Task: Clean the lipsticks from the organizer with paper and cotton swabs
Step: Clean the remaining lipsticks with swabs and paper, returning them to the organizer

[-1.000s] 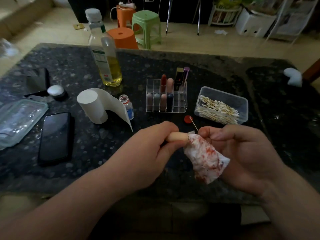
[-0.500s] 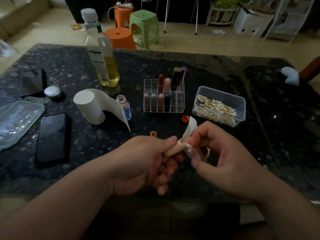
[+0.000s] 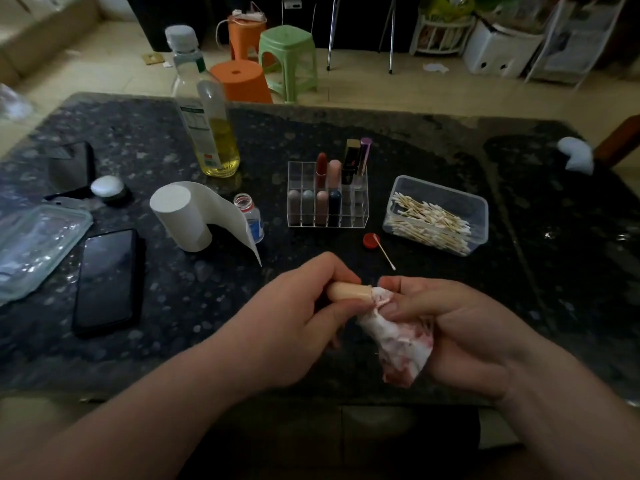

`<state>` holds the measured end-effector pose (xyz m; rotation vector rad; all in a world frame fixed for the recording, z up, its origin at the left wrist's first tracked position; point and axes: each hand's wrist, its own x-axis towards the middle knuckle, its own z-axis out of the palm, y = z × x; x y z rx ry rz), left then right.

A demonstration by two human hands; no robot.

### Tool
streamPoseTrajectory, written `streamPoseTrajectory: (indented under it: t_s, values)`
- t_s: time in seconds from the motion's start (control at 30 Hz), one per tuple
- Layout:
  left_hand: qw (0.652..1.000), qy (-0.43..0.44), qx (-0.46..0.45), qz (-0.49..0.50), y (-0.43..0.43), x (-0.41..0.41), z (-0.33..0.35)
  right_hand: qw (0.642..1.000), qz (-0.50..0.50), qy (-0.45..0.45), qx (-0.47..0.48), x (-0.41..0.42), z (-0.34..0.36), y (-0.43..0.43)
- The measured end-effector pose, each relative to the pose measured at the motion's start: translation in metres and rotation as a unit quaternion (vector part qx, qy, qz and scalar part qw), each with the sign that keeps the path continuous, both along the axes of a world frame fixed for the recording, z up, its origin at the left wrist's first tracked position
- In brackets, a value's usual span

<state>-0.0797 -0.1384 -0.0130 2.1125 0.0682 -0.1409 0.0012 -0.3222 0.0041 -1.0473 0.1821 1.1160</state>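
Observation:
My left hand [image 3: 294, 320] grips a peach lipstick tube [image 3: 348, 292] held level above the table's near edge. My right hand [image 3: 457, 327] pinches a crumpled, red-stained piece of paper [image 3: 398, 344] around the tube's right end, so that end is hidden. The clear organizer [image 3: 360, 220] stands behind the hands with several lipsticks upright in its cells. A clear box of cotton swabs [image 3: 438, 216] sits to its right. One loose cotton swab [image 3: 386, 255] lies beside a small red cap [image 3: 370, 240].
A paper roll [image 3: 180, 218] with a loose sheet stands at centre left beside a small open bottle [image 3: 251, 216]. Behind is an oil bottle [image 3: 207, 123]. A black phone [image 3: 105, 280] and a clear lidded container [image 3: 34, 244] lie at the left.
The stained paper, bunched tight in my right hand half a second ago, now hangs spread below the tube's end. The tube has turned back to level. The loose swab on the table shows again.

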Motion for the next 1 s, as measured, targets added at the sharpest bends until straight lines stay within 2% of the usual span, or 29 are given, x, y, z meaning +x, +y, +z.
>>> streamPoseTrajectory:
  t_s: [0.03, 0.1, 0.2, 0.3, 0.43, 0.63, 0.77, 0.9, 1.0]
  values:
    - [1.0, -0.006, 0.009, -0.003, 0.002, 0.0, -0.001, 0.999, -0.018, 0.037, 0.012, 0.001, 0.0, -0.002]
    - [1.0, 0.012, -0.027, 0.006, 0.007, 0.001, -0.004, 0.998, -0.033, 0.056, 0.011, 0.004, 0.001, -0.005]
    - [0.985, 0.047, -0.155, 0.055, 0.016, 0.007, -0.005, 0.998, -0.049, 0.041, -0.001, 0.011, 0.003, -0.009]
    - [0.953, 0.045, -0.282, 0.096, 0.019, 0.009, -0.003, 0.996, -0.091, 0.023, -0.007, 0.018, 0.004, -0.013]
    - [0.93, 0.027, -0.351, 0.108, 0.012, 0.011, -0.004, 0.994, -0.099, 0.052, 0.018, 0.017, 0.004, -0.012]
    - [0.904, 0.024, -0.422, 0.069, 0.005, 0.013, -0.004, 0.997, -0.043, 0.045, 0.04, 0.012, -0.002, -0.006]
    - [0.907, 0.033, -0.417, 0.045, 0.011, 0.013, -0.005, 0.998, -0.063, -0.027, 0.016, 0.013, -0.007, -0.009]
    - [0.909, 0.038, -0.416, 0.023, 0.014, 0.01, -0.007, 0.984, -0.075, -0.16, -0.022, 0.014, -0.007, -0.014]
    - [0.911, 0.02, -0.411, 0.017, 0.017, 0.009, -0.005, 0.959, -0.069, -0.269, -0.051, 0.015, -0.009, -0.016]
